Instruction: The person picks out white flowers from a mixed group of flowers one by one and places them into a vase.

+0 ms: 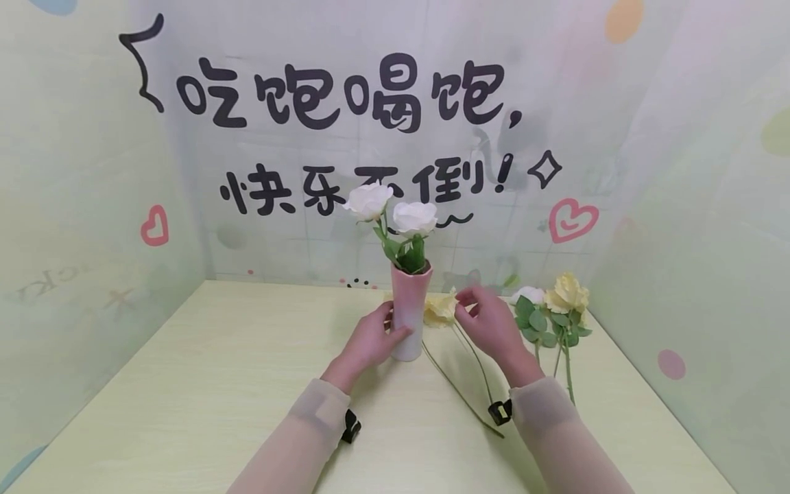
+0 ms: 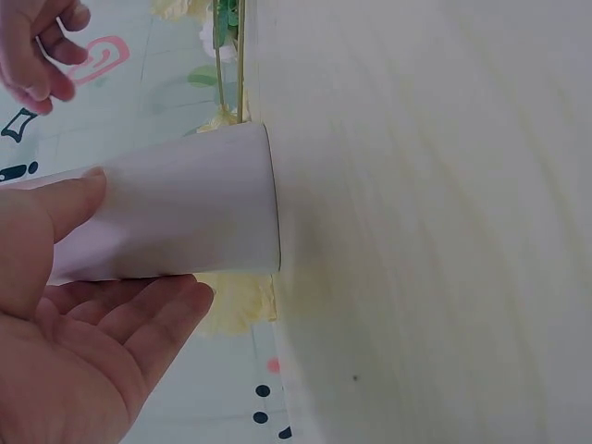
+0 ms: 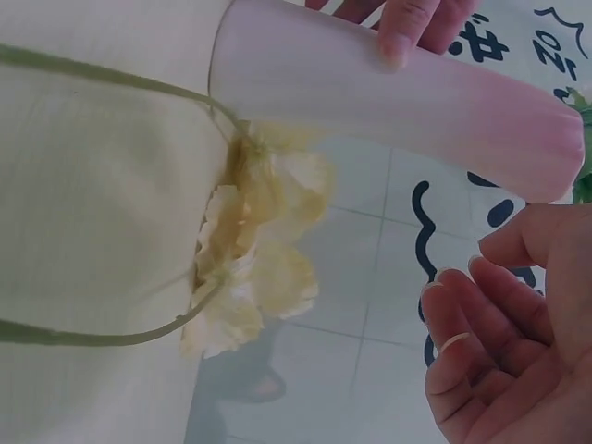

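Note:
A vase [image 1: 410,309], pink at the top fading to white, stands upright with two white roses [image 1: 415,218] and green leaves in its mouth. My left hand [image 1: 373,337] holds it low down, the thumb on the near side and the fingers round the far side, as the left wrist view shows. My right hand [image 1: 490,326] is to the right of the vase, fingers loosely bent with nothing in them. Close by it, behind the vase, lie yellow flowers [image 3: 268,277], their thin green stems [image 1: 463,391] running toward me across the table.
At the right of the pale wooden table [image 1: 204,384] lie more flowers: a yellow bloom [image 1: 566,293], a white one [image 1: 529,296] and green leaves. A printed curtain [image 1: 290,250] with dark lettering rises behind the table, with more curtain on both sides.

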A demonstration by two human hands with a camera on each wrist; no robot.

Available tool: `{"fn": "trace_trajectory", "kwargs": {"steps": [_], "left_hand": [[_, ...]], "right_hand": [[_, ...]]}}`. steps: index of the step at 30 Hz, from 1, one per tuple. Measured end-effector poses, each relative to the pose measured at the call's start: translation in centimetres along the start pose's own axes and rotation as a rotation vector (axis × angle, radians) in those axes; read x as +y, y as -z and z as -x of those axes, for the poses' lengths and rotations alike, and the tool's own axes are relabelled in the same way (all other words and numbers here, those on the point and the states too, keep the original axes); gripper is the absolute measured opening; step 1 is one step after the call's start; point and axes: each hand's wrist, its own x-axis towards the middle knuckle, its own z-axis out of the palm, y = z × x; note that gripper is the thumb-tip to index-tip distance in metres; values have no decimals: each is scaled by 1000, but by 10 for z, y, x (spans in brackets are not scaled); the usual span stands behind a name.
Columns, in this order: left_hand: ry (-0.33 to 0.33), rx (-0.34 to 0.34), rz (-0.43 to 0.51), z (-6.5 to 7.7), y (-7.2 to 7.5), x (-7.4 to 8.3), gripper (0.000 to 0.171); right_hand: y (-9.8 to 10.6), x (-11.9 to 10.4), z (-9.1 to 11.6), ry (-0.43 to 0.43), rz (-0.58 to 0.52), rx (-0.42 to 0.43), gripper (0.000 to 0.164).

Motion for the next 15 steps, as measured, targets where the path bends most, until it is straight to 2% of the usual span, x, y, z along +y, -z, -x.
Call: {"fn": "trace_trajectory", "kwargs": {"steps": [6, 15], "left_hand": [[2, 1, -7, 1, 1, 1, 62], [0, -1, -4, 1, 1, 0, 61]], "right_hand": [[-3, 13, 10, -30, 17, -15, 16], [-5, 26, 14, -54, 46, -25, 17]]}}
